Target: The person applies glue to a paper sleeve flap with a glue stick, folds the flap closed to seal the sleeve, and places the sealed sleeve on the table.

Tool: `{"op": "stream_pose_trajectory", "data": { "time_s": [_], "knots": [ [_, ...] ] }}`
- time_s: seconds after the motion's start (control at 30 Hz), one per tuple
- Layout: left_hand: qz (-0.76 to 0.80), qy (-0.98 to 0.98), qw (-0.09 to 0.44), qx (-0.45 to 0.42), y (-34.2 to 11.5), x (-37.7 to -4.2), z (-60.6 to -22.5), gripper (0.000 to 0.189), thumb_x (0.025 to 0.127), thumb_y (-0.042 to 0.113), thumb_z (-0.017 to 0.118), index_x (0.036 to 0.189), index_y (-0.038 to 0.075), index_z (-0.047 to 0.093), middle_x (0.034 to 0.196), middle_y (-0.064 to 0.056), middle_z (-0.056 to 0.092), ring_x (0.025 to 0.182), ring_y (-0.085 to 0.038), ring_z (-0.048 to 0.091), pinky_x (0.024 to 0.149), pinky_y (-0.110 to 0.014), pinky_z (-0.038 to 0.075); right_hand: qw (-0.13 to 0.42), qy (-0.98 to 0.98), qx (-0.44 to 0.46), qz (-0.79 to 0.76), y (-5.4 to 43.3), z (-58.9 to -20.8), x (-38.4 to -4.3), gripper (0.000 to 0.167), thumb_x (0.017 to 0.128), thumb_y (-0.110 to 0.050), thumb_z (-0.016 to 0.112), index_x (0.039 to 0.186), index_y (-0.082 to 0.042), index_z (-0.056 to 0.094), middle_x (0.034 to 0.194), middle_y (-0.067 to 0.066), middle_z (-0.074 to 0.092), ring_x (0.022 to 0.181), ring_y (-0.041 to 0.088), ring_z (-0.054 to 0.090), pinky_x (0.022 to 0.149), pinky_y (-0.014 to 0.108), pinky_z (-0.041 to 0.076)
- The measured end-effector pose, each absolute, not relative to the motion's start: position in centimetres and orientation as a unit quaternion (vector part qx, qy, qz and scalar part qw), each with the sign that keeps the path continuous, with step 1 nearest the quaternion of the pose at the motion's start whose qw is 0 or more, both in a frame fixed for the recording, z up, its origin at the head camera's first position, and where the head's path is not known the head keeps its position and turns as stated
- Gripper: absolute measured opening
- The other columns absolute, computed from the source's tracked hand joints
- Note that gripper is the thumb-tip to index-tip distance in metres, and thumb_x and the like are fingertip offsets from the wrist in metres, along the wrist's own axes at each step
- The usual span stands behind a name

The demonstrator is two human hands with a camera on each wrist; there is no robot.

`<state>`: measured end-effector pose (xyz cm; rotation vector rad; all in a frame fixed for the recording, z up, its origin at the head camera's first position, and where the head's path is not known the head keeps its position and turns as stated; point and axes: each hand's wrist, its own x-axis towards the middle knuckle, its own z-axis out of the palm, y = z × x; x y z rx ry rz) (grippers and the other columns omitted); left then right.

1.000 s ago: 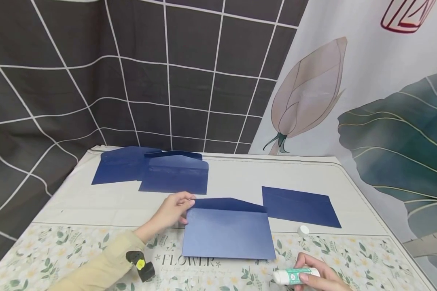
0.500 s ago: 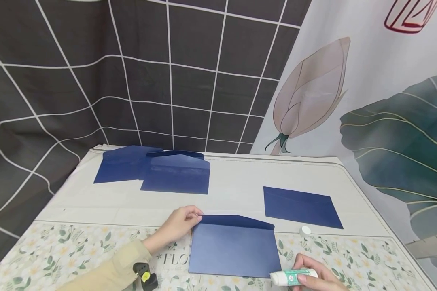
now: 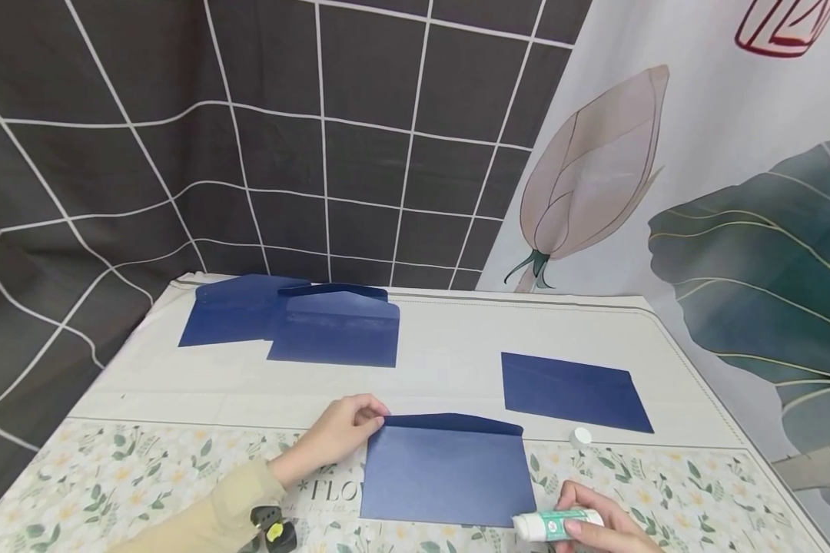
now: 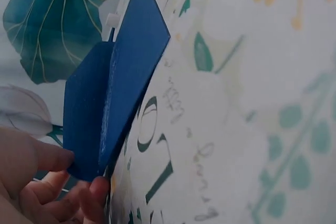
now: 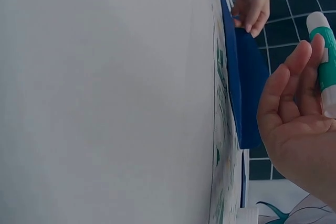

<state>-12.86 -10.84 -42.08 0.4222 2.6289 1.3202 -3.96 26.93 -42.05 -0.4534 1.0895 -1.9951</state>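
A dark blue envelope (image 3: 449, 476) lies on the flowered part of the table cover, its flap raised along the far edge. My left hand (image 3: 342, 430) pinches the flap's left corner between thumb and fingers; the left wrist view shows the flap (image 4: 86, 103) standing up along its crease. In my right hand (image 3: 615, 531) is a white and green glue stick (image 3: 552, 526), uncapped end pointing left. That end overlaps the envelope's near right corner in the head view. The right wrist view shows fingers (image 5: 275, 90) curled about the glue stick (image 5: 328, 59).
Several blue envelopes (image 3: 335, 338) with flaps unfolded overlap at the back left. Another envelope (image 3: 570, 392) lies at the right, its flap folded down. Just in front of it stands a small white cap (image 3: 580, 438). A dark gridded curtain (image 3: 263, 153) hangs behind the table.
My left hand has drawn the envelope nearer and slightly right, bringing its near right corner to the glue stick. In the last half second both hands have barely moved.
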Motion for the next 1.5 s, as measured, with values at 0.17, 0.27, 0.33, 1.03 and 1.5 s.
{"op": "stream_pose_trajectory", "data": {
  "time_s": [0.17, 0.27, 0.33, 1.03, 1.5],
  "knots": [
    [0.413, 0.896, 0.068, 0.150, -10.8, -12.3, -41.8, 0.018, 0.090, 0.010, 0.060, 0.107, 0.012, 0.066, 0.103, -0.004, 0.069, 0.077, -0.011, 0.060, 0.071, -0.027, 0.050, 0.379, 0.505, -0.173, -0.756, 26.8, -41.2, -4.6, 0.031, 0.103, -0.004, 0.026, 0.108, -0.012, 0.055, 0.098, -0.003, 0.069, 0.086, 0.009, 0.065, 0.077, 0.024, 0.054],
    [0.365, 0.916, 0.012, 0.166, -10.7, -11.4, -41.4, 0.024, 0.088, 0.010, 0.063, 0.111, 0.014, 0.065, 0.112, -0.003, 0.067, 0.093, -0.018, 0.064, 0.084, -0.037, 0.053, 0.344, 0.588, -0.176, -0.711, 26.7, -40.5, -5.3, 0.026, 0.103, -0.005, 0.029, 0.105, -0.013, 0.054, 0.096, -0.003, 0.070, 0.084, 0.009, 0.065, 0.078, 0.028, 0.055],
    [0.321, 0.926, -0.025, 0.197, -10.5, -10.5, -41.1, 0.027, 0.088, 0.011, 0.064, 0.115, 0.013, 0.064, 0.121, -0.005, 0.065, 0.109, -0.022, 0.062, 0.095, -0.043, 0.050, 0.320, 0.633, -0.177, -0.682, 26.5, -39.9, -5.7, 0.023, 0.103, -0.006, 0.032, 0.105, -0.013, 0.053, 0.094, -0.003, 0.070, 0.081, 0.009, 0.065, 0.076, 0.030, 0.055],
    [0.033, 0.874, -0.007, 0.485, -8.5, -4.8, -43.2, 0.058, 0.097, 0.055, 0.037, 0.140, 0.018, 0.052, 0.146, -0.001, 0.050, 0.135, -0.025, 0.046, 0.091, -0.047, 0.053, 0.096, 0.869, -0.293, -0.387, 15.8, -37.8, -11.6, 0.009, 0.094, -0.031, 0.061, 0.102, -0.029, 0.059, 0.085, -0.007, 0.067, 0.066, -0.002, 0.057, 0.056, 0.020, 0.048],
    [0.033, 0.868, 0.026, 0.495, -8.6, -5.3, -43.0, 0.061, 0.098, 0.055, 0.036, 0.144, 0.016, 0.045, 0.151, -0.004, 0.043, 0.139, -0.026, 0.041, 0.093, -0.049, 0.051, -0.081, 0.893, -0.413, -0.162, 10.0, -39.4, -14.2, 0.021, 0.089, -0.037, 0.067, 0.093, -0.019, 0.056, 0.056, -0.012, 0.055, 0.049, -0.004, 0.046, 0.047, 0.015, 0.036]
  ]
}}
